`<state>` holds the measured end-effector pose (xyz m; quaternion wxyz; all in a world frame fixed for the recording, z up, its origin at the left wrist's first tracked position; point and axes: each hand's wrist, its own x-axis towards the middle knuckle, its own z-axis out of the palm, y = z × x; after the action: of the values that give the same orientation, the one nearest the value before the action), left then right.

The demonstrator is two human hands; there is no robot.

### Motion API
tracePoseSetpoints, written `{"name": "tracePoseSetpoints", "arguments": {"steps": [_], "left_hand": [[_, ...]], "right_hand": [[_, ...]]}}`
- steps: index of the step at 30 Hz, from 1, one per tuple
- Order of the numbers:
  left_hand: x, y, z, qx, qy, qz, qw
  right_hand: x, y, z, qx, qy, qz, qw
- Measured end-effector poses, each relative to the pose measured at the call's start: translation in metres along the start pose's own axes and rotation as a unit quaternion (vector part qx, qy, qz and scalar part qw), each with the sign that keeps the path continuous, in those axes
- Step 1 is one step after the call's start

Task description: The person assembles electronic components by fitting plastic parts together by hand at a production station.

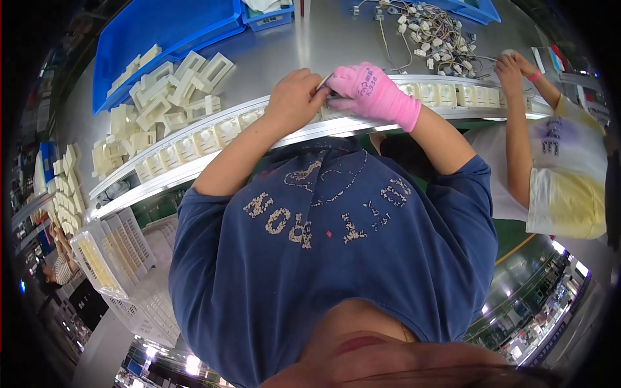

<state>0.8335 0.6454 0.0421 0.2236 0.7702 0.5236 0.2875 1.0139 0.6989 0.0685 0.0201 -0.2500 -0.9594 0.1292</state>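
Note:
My bare left hand [292,102] and my pink-gloved right hand [371,94] meet over the metal rail [265,138] along the bench edge. Both have their fingers pinched together around a small piece at the fingertips; it is mostly hidden, and only a thin dark and yellowish edge shows. Below and beside the hands, cream plastic housings [226,130] stand in a row in the rail's channel. The row carries on to the right of the glove with more housings [446,94].
Loose cream frames [155,110] lie heaped at left, by a large blue tray [187,29]. Tangled wires with white connectors [440,42] lie at far right. A co-worker's hands [511,66] hold a wire there. White plastic baskets [123,252] stand below the bench at left.

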Motion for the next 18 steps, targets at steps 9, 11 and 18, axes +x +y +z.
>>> {"name": "tracePoseSetpoints", "arguments": {"steps": [9,11,18], "left_hand": [[0.002,-0.003,0.004,0.018,-0.005,0.026,0.999],[-0.003,0.002,0.012,0.095,-0.046,0.064,0.992],[-0.003,0.013,0.012,0.088,-0.057,0.058,0.993]], "right_hand": [[-0.006,0.017,-0.023,0.128,0.174,0.099,0.971],[-0.008,0.025,-0.006,0.157,0.264,0.07,0.949],[-0.021,0.014,0.013,0.215,0.208,0.098,0.949]]}}
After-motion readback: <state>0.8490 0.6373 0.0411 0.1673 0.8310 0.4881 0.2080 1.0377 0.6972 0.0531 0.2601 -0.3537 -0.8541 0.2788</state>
